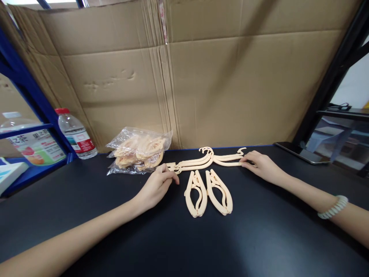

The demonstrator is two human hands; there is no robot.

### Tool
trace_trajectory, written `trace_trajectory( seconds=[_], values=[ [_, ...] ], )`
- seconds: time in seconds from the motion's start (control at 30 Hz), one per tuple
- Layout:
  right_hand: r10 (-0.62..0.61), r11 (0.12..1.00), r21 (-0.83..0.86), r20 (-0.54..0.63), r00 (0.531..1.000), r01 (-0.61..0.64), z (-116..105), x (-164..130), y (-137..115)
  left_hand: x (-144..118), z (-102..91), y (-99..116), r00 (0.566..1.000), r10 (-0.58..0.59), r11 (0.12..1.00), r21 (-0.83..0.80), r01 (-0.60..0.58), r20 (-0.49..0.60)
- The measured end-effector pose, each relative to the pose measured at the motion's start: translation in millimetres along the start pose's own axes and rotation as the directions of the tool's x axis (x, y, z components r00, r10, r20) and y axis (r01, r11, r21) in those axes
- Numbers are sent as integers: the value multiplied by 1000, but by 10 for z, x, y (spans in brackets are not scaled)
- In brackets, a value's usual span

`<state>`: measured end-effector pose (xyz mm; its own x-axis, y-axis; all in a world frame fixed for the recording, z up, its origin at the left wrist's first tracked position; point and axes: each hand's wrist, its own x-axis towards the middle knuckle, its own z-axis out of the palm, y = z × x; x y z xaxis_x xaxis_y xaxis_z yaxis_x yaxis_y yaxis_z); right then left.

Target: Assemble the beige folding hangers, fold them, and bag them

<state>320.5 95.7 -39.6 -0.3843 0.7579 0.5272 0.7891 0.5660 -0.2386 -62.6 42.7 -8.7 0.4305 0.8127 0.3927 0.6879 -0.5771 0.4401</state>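
Cream-coloured folding clothes hangers [194, 168], at least two and lying close together, are spread out near the back of the black table with their hooks pointing away from me. My left hand [157, 186] is closed at their left end, its curled fingers partly covering the tip. At the right end my right hand [261, 165] pinches a hanger arm between thumb and fingers. Nearer to me, between both hands, a folded hanger [188, 196] lies flat beside another folded hanger [229, 200].
Clear plastic bags [138, 152] of folded hangers lie left of my left hand. A red-capped water bottle [76, 134] stands by the blue frame at left. A dark phone [301, 152] lies at the back right. Cardboard [230, 84] walls off the table's far edge.
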Motion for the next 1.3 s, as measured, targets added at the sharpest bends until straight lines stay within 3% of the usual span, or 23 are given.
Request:
trace_trajectory(
  seconds=[0.1, 0.23, 0.43, 0.63, 0.73, 0.83, 1.07, 1.2, 1.3],
  values=[
    [28, 999, 23, -7, 1000, -28, -27, 9, -49, -16, -17, 10, 999, -35, 995, -94, 37, 26],
    [77, 995, 65, 2, 997, -77, -80, 14, -124, -48, -19, 21, 985, -169, 929, -327, 171, 35],
    [153, 971, 190, -20, 988, -147, -110, 10, -124, -57, -14, 170, 922, -370, 699, -618, 359, 118],
    [206, 942, 278, -44, 978, -186, -167, -4, -48, -74, -44, 200, 830, -510, 449, -753, 481, 226],
    [202, 948, 262, -54, 978, -181, -245, -13, -66, -74, -66, 200, 814, -515, 383, -777, 499, 269],
    [179, 956, 245, -56, 982, -160, -305, -22, -130, -89, -53, 234, 834, -506, 416, -785, 459, 220],
    [53, 981, 184, 33, 998, -58, -364, -47, -455, -149, 80, 245, 938, -342, 672, -682, 288, 59],
    [-22, 984, 180, 96, 995, 4, -364, -71, -676, -155, 108, 236, 972, -231, 726, -659, 199, 39],
    [-53, 985, 166, 88, 995, 38, -329, -96, -754, -156, 86, 259, 976, -212, 762, -618, 196, 49]
  ],
)
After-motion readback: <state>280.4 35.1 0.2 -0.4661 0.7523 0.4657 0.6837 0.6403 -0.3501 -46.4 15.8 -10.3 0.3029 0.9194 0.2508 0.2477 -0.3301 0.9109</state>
